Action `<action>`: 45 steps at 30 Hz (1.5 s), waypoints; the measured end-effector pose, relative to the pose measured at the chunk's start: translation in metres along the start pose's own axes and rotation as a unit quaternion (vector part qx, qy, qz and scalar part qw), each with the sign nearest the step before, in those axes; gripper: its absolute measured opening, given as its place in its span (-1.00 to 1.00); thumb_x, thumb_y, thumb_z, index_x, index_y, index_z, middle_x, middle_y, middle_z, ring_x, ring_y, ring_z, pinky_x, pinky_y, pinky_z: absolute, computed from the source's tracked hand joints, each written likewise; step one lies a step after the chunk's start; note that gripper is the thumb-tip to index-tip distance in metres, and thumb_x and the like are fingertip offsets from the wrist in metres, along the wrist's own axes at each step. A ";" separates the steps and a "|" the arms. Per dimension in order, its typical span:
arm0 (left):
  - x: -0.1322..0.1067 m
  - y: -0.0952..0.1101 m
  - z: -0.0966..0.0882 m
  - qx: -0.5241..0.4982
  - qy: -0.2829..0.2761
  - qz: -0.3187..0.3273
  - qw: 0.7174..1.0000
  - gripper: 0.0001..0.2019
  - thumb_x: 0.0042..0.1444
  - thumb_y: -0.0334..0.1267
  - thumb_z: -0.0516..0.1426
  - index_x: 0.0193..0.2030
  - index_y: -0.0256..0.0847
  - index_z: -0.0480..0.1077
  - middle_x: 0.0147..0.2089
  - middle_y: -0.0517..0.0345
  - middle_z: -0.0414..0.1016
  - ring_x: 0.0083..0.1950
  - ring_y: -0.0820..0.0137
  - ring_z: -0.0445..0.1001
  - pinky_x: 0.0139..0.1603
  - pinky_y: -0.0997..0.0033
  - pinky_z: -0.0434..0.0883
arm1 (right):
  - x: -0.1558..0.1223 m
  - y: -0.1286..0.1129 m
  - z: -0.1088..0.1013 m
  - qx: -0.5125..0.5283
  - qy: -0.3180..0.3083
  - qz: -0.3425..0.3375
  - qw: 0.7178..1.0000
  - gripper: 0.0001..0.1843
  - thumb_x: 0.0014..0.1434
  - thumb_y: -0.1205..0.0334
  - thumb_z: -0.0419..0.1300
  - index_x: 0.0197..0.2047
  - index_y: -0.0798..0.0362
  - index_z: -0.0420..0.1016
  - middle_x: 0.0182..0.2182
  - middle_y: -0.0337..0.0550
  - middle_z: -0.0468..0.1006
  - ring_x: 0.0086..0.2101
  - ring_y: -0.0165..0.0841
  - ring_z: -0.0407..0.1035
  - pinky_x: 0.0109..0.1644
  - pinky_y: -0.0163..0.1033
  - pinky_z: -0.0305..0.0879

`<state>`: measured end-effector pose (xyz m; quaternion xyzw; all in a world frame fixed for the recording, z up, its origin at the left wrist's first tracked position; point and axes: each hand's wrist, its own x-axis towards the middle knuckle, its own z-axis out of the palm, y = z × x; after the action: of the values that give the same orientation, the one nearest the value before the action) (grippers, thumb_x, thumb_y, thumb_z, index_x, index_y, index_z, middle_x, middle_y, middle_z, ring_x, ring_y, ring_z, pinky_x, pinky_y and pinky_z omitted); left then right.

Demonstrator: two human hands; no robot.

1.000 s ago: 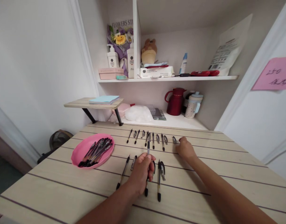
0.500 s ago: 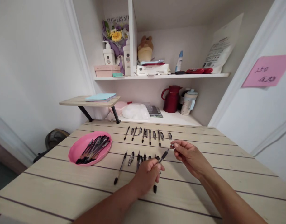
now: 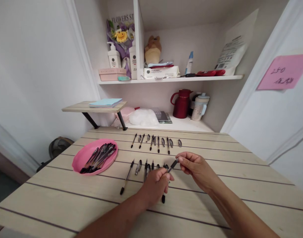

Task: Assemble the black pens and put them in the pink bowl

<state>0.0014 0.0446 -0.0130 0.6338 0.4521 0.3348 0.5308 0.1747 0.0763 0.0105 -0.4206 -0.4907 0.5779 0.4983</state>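
Observation:
My left hand [image 3: 155,185] is closed around a black-gripped pen [image 3: 173,165], which slants up to the right above the table. At the pen's tip end, my right hand [image 3: 194,167] pinches thumb and forefinger together on a small piece too tiny to make out. Below and beside my left hand lies a front row of uncapped pens and loose caps, partly hidden by it; a pen [image 3: 127,177] and a cap [image 3: 138,167] show at its left. Farther back is another row of pens [image 3: 158,144] alternating with caps [image 3: 179,142].
A pink tray [image 3: 76,162] with several pens stands on the left of the slatted table [image 3: 92,201]. Behind it is a small raised stand [image 3: 78,107] bearing coloured paper. A red jug [image 3: 181,104] and a pale cup [image 3: 199,107] stand at the back under a shelf [image 3: 191,78].
My right hand has moved slightly left, and its fingertips now meet the tip of the pen, where a gap was before. My left hand still holds the pen.

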 end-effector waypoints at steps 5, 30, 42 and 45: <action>-0.003 0.004 0.001 -0.054 -0.024 -0.043 0.997 -0.76 0.11 -0.16 -0.07 -0.34 -0.27 0.30 -0.66 0.33 0.19 -0.64 0.58 0.06 -0.58 0.55 0.01 | -0.002 0.000 0.001 0.009 0.001 0.000 1.000 -0.73 -0.10 0.10 0.32 -0.40 0.13 0.48 -0.69 -0.30 0.32 -0.63 -0.54 0.09 -0.58 -0.37 -0.06; -0.005 0.004 0.003 -0.032 -0.020 0.026 0.999 -0.74 0.14 -0.15 -0.09 -0.33 -0.27 0.30 -0.64 0.30 0.21 -0.57 0.54 0.13 -0.48 0.53 0.10 | -0.006 -0.001 0.008 0.123 -0.069 -0.009 0.990 -0.73 -0.06 0.05 0.28 -0.30 0.03 0.50 -0.33 -0.12 0.49 -0.30 -0.31 0.32 -0.23 -0.22 0.24; -0.005 0.007 0.003 -0.013 -0.017 0.016 1.000 -0.74 0.13 -0.15 -0.09 -0.36 -0.27 0.30 -0.64 0.30 0.21 -0.58 0.53 0.13 -0.50 0.53 0.10 | -0.006 -0.001 0.008 0.098 -0.046 -0.009 0.994 -0.78 -0.14 0.12 0.33 -0.41 0.04 0.48 -0.38 -0.14 0.50 -0.33 -0.31 0.34 -0.20 -0.20 0.25; -0.005 0.008 0.002 -0.004 -0.017 0.013 1.000 -0.74 0.13 -0.15 -0.09 -0.35 -0.27 0.30 -0.64 0.30 0.21 -0.59 0.54 0.12 -0.50 0.53 0.10 | -0.006 0.001 0.007 0.094 -0.030 -0.009 0.995 -0.78 -0.17 0.13 0.36 -0.48 0.04 0.45 -0.40 -0.17 0.51 -0.36 -0.34 0.34 -0.22 -0.20 0.26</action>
<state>0.0029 0.0394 -0.0050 0.6430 0.4331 0.3327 0.5369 0.1685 0.0697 0.0110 -0.3500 -0.4528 0.6295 0.5256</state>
